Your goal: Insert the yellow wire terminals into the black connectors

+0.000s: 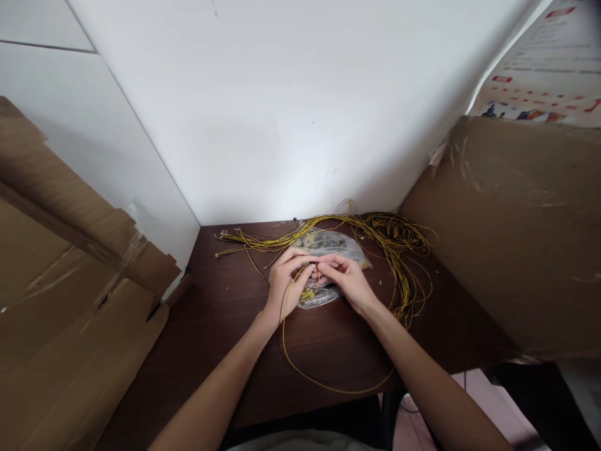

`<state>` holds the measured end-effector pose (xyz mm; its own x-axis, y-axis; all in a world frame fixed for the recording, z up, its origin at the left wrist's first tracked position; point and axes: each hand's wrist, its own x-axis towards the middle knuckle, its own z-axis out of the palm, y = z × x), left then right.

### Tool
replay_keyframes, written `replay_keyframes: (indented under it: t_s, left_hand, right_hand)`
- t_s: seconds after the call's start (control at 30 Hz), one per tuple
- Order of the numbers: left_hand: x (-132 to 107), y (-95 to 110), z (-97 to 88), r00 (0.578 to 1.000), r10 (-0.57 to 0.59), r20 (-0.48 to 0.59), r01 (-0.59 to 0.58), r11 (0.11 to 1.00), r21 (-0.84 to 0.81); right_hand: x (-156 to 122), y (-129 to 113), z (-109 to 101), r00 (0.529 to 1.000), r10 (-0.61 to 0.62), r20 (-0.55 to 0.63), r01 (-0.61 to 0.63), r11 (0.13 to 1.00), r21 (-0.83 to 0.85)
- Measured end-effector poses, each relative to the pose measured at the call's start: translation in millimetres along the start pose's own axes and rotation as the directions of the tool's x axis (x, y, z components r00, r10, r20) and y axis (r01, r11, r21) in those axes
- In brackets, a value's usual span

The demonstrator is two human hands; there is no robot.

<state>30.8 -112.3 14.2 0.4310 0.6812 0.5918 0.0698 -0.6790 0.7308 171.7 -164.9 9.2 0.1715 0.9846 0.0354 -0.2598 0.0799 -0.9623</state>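
Note:
Above the middle of the table my left hand [287,280] and my right hand [348,279] meet at their fingertips. Both are closed in a pinch around a small black piece [314,264], perhaps a connector, mostly covered by fingers. A yellow wire [287,351] passes by my left hand, with a thin dark wire beside it, and loops down towards the table's front edge, then under my right forearm. Under and behind the hands lies a clear plastic bag [357,249] with small yellow and dark parts in it.
A large bundle of yellow and black wires [399,275] curves across the back and right of the dark brown table [220,338]. Cardboard stands at the left [61,326] and right [507,238]. A white wall [282,113] rises behind.

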Motion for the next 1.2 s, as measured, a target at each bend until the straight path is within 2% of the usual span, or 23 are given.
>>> replay_keyframes:
  t_s: [0.27,0.53,0.77,0.83,0.93,1.03,1.1,1.2]
  left_hand:
    - [-0.1,-1.0,0.6,1.0,-0.023,0.02,0.023,1.0,0.001]
    - [0.8,-2.8,-2.0,0.992,-0.091,-0.091,0.082,0.992,-0.093]
    - [2.7,-3.1,-5.5,0.962,-0.145,-0.229,0.122,0.986,-0.113]
    - [2.2,-3.1,-5.3,0.959,-0.181,-0.217,0.148,0.976,-0.158]
    - [0.8,-3.3,-4.0,0.975,-0.179,-0.135,0.153,0.971,-0.182]
    - [0.0,-3.4,-2.4,0.992,-0.111,-0.056,0.103,0.986,-0.13]
    - [-0.1,-3.4,-1.4,0.995,-0.088,-0.04,0.084,0.992,-0.092]
    - [-0.3,-3.3,-0.3,0.996,-0.083,-0.022,0.082,0.996,-0.029]
  right_hand:
    - [-0.8,-0.9,-0.2,0.998,-0.034,0.048,0.034,0.999,-0.009]
    - [-2.6,-5.1,2.6,0.998,-0.022,0.055,0.025,0.998,-0.054]
    - [-4.9,-7.4,6.5,0.999,0.016,0.03,-0.014,0.996,-0.091]
    - [-4.9,-7.2,6.8,0.999,0.017,0.044,-0.012,0.993,-0.114]
    - [-4.1,-6.2,5.6,0.998,-0.031,0.049,0.039,0.983,-0.178]
    - [-3.1,-5.2,3.2,0.991,-0.13,0.035,0.135,0.942,-0.307]
    - [-2.5,-4.8,1.8,0.982,-0.187,0.026,0.184,0.914,-0.362]
    - [-1.9,-4.5,0.9,0.979,-0.206,-0.001,0.193,0.92,-0.341]
